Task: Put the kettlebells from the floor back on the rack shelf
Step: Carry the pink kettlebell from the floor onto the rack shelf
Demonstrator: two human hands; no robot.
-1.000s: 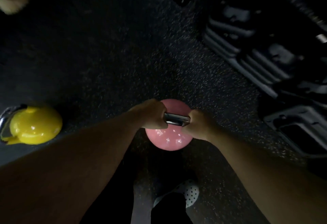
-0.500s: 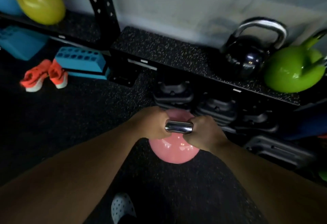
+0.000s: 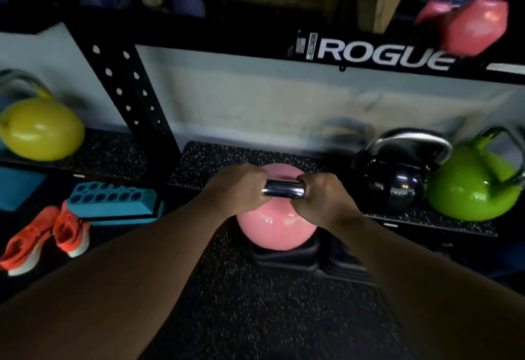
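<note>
1. Pink kettlebell (image 3: pixel 274 229): held in the air in front of the rack shelf (image 3: pixel 216 161), its upper half overlapping the shelf's front edge and its lower half over the speckled floor (image 3: pixel 255 303).
2. Left hand (image 3: pixel 235 189): fingers curled tight together around the left end of the chrome handle (image 3: pixel 282 190).
3. Right hand (image 3: pixel 324 197): fingers wrapped closed around the handle's right end; a short stretch of bare chrome shows between the two fists.
4. Black kettlebell (image 3: pixel 395 186): upright on the same shelf, right of the pink one and apart from it.
5. Green kettlebell (image 3: pixel 471 186): on the shelf, just beside the black one, handle tilted right.
6. Yellow kettlebell (image 3: pixel 41 129): on the neighbouring shelf bay at left, beyond the perforated black upright (image 3: pixel 133 98).
7. Orange shoes (image 3: pixel 47 237): a pair on the floor at left, next to a blue perforated block (image 3: pixel 113 203).
8. Upper crossbar (image 3: pixel 369 53): lettered "ROGUE"; a blurred pink weight (image 3: pixel 474 27) sits above it at right.
</note>
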